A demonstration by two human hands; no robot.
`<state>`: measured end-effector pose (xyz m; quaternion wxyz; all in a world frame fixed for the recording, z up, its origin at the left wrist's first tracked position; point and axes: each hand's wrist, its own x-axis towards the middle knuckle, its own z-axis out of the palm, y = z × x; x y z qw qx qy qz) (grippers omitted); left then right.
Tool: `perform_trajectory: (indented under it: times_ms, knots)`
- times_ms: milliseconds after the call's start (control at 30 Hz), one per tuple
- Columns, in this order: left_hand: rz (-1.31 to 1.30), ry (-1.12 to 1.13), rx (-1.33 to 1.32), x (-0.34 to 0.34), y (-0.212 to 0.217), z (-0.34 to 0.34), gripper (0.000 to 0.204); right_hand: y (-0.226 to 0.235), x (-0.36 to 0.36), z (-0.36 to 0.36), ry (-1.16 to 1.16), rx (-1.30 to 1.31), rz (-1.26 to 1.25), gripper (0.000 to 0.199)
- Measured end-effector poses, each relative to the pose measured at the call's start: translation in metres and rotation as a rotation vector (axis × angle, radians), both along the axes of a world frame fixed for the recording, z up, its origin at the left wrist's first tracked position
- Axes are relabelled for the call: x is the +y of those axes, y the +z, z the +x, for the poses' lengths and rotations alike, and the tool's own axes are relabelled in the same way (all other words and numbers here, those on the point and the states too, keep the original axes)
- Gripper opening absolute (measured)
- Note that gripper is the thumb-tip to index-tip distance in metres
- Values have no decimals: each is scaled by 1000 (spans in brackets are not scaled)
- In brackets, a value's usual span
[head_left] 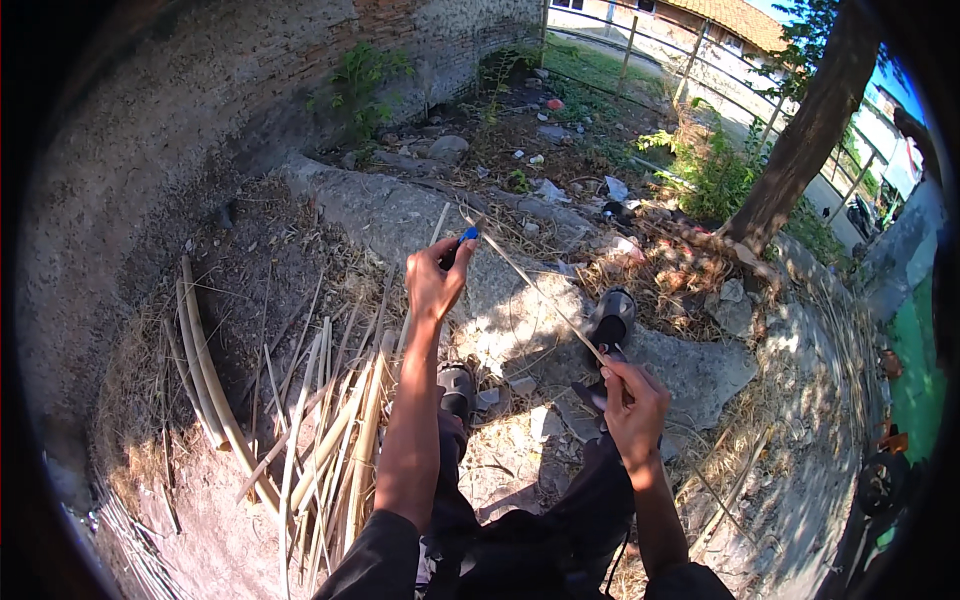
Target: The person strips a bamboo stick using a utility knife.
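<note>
Harsh sunlight, dappled shade, fisheye-bent edges

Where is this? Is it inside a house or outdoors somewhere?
It's outdoors, probably a rough yard or an untidy plot. You can see a weathered grey-and-brick wall, a thick brown tree trunk and a pile of long, pale, thin strips.

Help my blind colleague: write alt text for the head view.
A person's left hand holds a blue tool near one end of a thin strip; the right hand grips the other. Pale strips lie on ground at left.
</note>
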<state>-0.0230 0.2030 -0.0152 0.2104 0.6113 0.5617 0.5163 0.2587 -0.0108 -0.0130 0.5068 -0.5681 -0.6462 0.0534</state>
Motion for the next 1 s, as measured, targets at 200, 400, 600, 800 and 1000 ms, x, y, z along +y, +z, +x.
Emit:
perform_trajectory:
  times_ms: [200, 400, 600, 800, 1000]
  knots:
    - [-117, 179, 54, 23, -40, -27, 52, 21, -58, 30, -86, -68, -169, 22]
    - [-549, -203, 501, 17, -78, -26, 57, 23, -31, 32, -174, 2, -191, 16]
    - [-258, -202, -399, -1, -18, 17, 55, 25, 37, 22, -152, -52, -134, 13]
    - [-412, -158, -783, -9, -9, 10, 49, -1, 61, 8, 31, 133, -115, 15]
    - [-259, -194, -929, -3, -6, -1, 67, -14, 58, 10, 68, 107, -191, 17]
